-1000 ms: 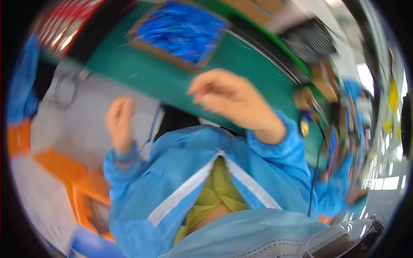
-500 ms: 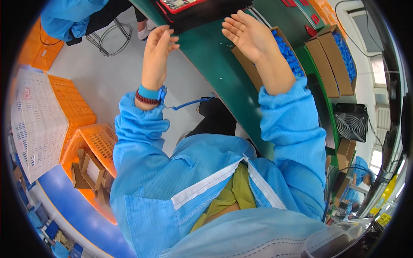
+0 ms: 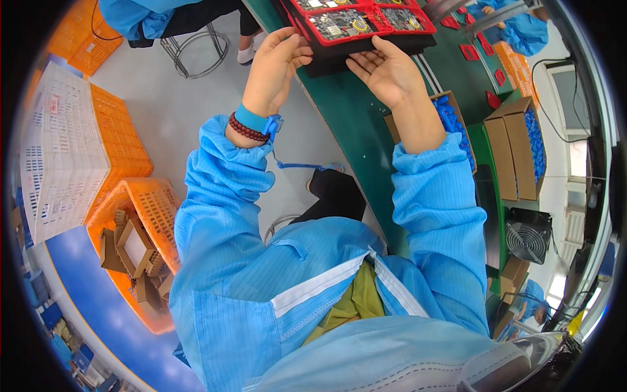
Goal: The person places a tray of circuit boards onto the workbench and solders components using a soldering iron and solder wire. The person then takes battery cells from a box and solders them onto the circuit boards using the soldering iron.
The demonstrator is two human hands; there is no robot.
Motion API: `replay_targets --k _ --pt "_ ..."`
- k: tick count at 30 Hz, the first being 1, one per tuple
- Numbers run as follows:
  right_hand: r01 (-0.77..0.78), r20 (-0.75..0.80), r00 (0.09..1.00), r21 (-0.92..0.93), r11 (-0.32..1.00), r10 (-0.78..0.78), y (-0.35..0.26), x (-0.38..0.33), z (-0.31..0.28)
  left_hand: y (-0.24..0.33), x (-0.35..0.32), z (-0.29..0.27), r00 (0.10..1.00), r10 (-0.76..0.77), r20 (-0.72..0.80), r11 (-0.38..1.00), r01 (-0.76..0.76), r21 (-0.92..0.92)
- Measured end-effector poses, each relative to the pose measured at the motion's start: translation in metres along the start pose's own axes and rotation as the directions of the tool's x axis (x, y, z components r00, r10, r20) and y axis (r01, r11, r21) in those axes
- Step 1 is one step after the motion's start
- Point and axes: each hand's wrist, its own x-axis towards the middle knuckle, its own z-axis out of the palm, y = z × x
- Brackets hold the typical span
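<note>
At the top of the view a red-framed tray (image 3: 334,40) holds several circuit boards (image 3: 395,19). Dark black trays or pads (image 3: 320,64) lie beneath it on the green workbench (image 3: 353,124). My left hand (image 3: 271,75) is by the tray's left corner, its fingers curved and apart, with nothing visible in it. Palm up, my right hand (image 3: 390,75) reaches to the near edge of the black layer; its thumb overlaps that edge, though contact is unclear. A blue wrist strap (image 3: 251,119) with a coiled cord circles my left wrist, beside a dark red bead bracelet (image 3: 247,130).
Cardboard boxes of small blue parts (image 3: 450,117) (image 3: 535,140) stand right of my right arm, near a black fan (image 3: 528,236). Small red pieces (image 3: 469,52) lie farther along the bench. Orange crates (image 3: 121,130) stand at left. Other people in blue sit at the top left and right.
Both hands now appear lower in the picture and close to the tray's near side. More of the red tray and its boards has come into view as the view shifted forward.
</note>
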Motion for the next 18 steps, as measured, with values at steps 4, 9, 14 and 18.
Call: replay_targets --k 4,9,14,18 --pt "-0.053 -0.036 0.998 0.145 0.988 0.059 -0.003 0.007 0.012 0.010 0.022 -0.005 0.992 -0.120 0.039 0.983 0.124 -0.134" --pt "0.049 0.023 0.998 0.213 0.976 -0.055 -0.002 0.010 0.021 0.020 0.051 -0.005 0.931 -0.297 0.211 0.946 0.318 -0.071" --pt "0.107 -0.059 0.993 0.144 0.984 -0.100 -0.004 0.006 0.023 0.026 0.062 0.010 0.988 -0.119 0.101 0.974 0.136 -0.182" --pt "0.104 -0.090 0.991 0.075 0.992 -0.097 -0.005 -0.027 0.014 0.040 0.086 -0.002 0.988 -0.153 0.008 0.952 0.150 -0.268"
